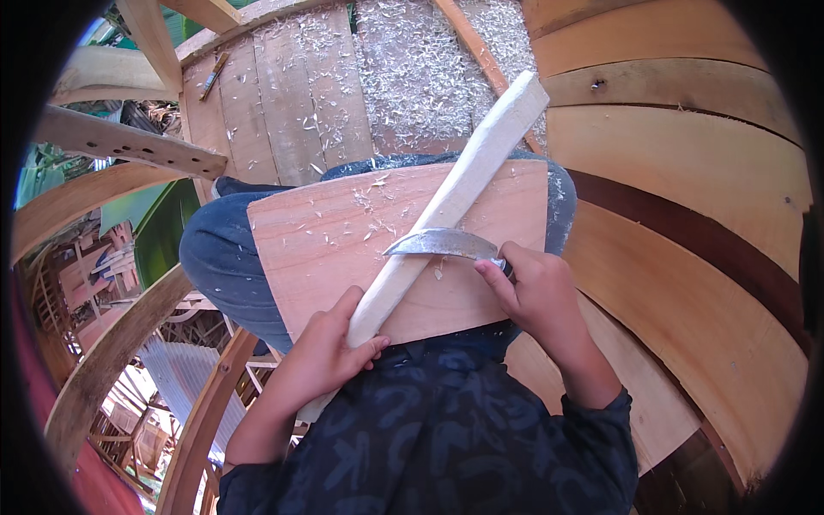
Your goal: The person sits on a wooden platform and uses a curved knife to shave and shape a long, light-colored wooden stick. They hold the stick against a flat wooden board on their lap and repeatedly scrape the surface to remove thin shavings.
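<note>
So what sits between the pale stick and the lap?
A flat reddish board lies across the lap, under the pale stick; the head view shows it, dotted with wood shavings.

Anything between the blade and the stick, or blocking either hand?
Nothing visible. The curved blade lies directly on the pale wooden stick, held by the right hand. The left hand grips the stick's lower end. Only loose shavings lie on the board beneath.
</note>
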